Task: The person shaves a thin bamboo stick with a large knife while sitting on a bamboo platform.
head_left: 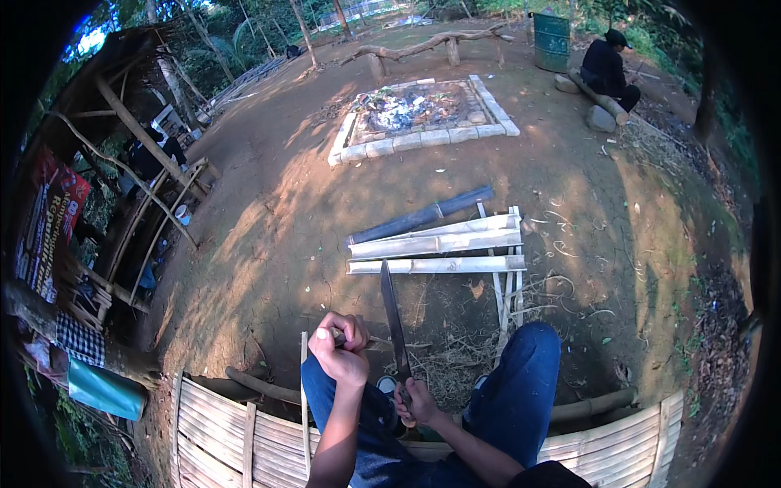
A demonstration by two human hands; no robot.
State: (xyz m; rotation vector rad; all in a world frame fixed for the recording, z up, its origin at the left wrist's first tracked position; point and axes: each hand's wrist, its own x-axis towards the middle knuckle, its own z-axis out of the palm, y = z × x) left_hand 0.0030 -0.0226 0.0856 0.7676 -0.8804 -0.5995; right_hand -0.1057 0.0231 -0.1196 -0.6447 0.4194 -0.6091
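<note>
My right hand (416, 403) is closed round the handle of a machete (394, 313). Its long dark blade points up and away between my knees. Just left of it, my left hand (342, 348) is closed in a fist above my left knee. A thin bamboo strip (399, 346) appears to stick out of the fist toward the blade; the fingers hide the rest. Beyond the blade's tip, split bamboo halves (439, 242) and a dark bamboo pole (423, 215) lie on the ground. Pale shavings (455, 366) are scattered between my feet.
I sit on a bamboo-slat bench (211, 431). A brick-edged fire pit (423, 138) with ash lies ahead. Beyond are a log rail (427, 47) and a green drum (551, 42). At far right a person (606, 73) sits on a log. A bamboo shelter (122, 163) stands left.
</note>
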